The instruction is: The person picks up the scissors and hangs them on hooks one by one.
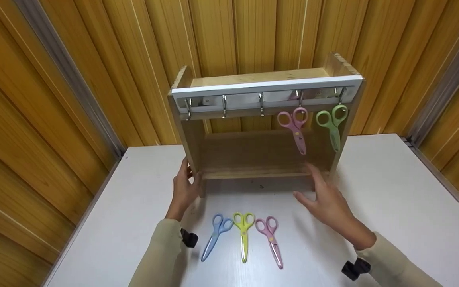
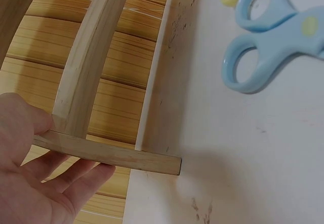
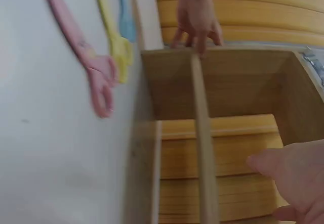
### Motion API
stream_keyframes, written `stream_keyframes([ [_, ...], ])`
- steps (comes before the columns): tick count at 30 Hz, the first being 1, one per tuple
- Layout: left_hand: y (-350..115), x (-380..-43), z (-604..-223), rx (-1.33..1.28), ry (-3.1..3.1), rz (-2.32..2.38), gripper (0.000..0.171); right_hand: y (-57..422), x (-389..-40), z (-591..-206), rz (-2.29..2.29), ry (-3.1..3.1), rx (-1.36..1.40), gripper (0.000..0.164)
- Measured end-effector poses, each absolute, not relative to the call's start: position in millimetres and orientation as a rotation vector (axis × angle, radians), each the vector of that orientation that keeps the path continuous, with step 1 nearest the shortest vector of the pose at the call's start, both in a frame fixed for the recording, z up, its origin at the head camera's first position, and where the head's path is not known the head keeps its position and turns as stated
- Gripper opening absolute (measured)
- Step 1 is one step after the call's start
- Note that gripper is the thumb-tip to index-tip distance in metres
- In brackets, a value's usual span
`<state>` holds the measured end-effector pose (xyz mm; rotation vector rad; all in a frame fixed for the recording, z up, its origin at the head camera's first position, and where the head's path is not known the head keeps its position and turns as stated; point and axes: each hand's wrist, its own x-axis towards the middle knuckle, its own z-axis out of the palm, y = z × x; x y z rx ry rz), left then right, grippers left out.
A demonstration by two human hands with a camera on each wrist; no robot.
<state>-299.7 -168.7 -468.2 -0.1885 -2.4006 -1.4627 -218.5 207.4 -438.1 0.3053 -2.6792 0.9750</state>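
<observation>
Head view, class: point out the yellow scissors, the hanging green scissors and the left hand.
Yellow scissors (image 1: 244, 232): head view, on the middle, where the two halves cross.
Green scissors (image 1: 333, 127): head view, just below the finger loops.
Left hand (image 1: 185, 191): head view, on the back of the hand.

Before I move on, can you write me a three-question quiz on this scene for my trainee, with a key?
1. Count: how many metal hooks on the wooden rack carry nothing?
2. True or false: the left hand grips the rack's side while the right hand holds nothing.
3. Choose: on the white table, which lies between the other two? A) blue scissors B) yellow scissors C) pink scissors

Key:
1. Three; the hanging pink scissors and hanging green scissors take the other two.
2. True.
3. B.
</observation>
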Motion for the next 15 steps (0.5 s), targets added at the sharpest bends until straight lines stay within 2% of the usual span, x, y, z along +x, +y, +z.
stream_keyframes([
  [7,-168.8,-299.7,-469.3,-0.205,-2.397,-1.401,0.068,193.9,-191.4,-470.9,0.783,-2.870,0.388,0.081],
  [15,-168.3,-298.4,-468.6,-0.209,-2.390,-1.417,0.069,175.0,-165.8,-487.1,0.731,-2.978,0.477,0.079],
])
